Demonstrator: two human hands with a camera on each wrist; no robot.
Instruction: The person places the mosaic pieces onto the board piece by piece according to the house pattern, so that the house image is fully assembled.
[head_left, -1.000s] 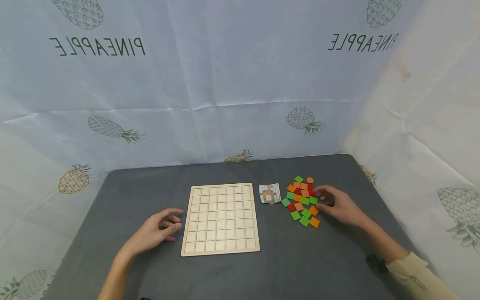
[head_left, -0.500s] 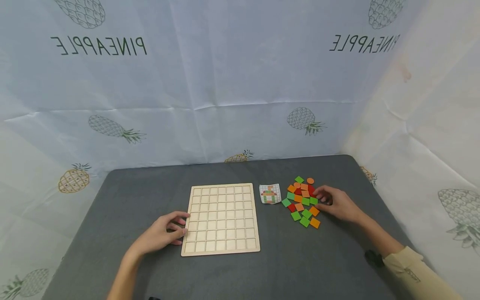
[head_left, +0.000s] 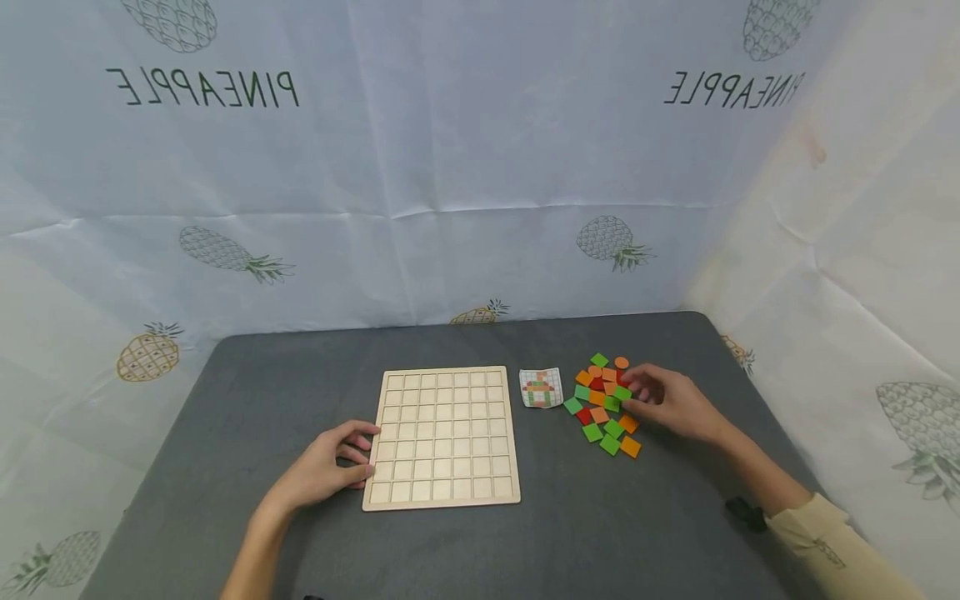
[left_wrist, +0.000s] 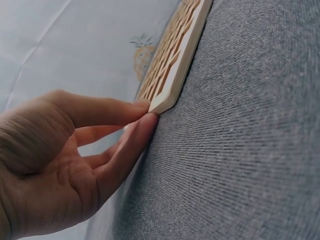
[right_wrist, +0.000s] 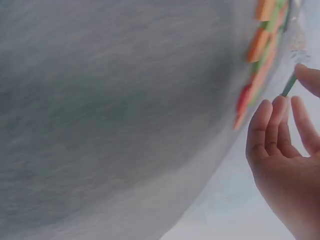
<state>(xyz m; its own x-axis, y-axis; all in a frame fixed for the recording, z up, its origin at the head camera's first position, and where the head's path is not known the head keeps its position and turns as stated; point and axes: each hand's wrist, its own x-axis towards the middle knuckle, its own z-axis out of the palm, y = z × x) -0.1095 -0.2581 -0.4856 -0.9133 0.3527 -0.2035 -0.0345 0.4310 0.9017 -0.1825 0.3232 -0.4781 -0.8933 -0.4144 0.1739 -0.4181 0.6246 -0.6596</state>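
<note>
The wooden grid board (head_left: 442, 442) lies flat on the dark grey table. My left hand (head_left: 326, 462) is at its left edge, and in the left wrist view the thumb (left_wrist: 132, 110) and a fingertip meet at the board's corner (left_wrist: 167, 97), holding it. Over the pile on the right, my right hand (head_left: 671, 404) pinches a green square tile (head_left: 622, 393) between thumb and fingers. The right wrist view shows this tile (right_wrist: 289, 84) edge-on, raised above the others. Beneath and beside the hand lie flat orange, red and green tiles (head_left: 610, 444), mostly squares with a few round ones.
Between board and tiles lies a small paper card (head_left: 540, 388) printed with a coloured grid pattern. A white cloth with pineapple prints (head_left: 420, 267) hangs behind the table (head_left: 450, 554) and along its sides.
My left hand has moved right, from beside the board to its left edge. My right hand has picked up a green tile from the pile and lifted it slightly.
</note>
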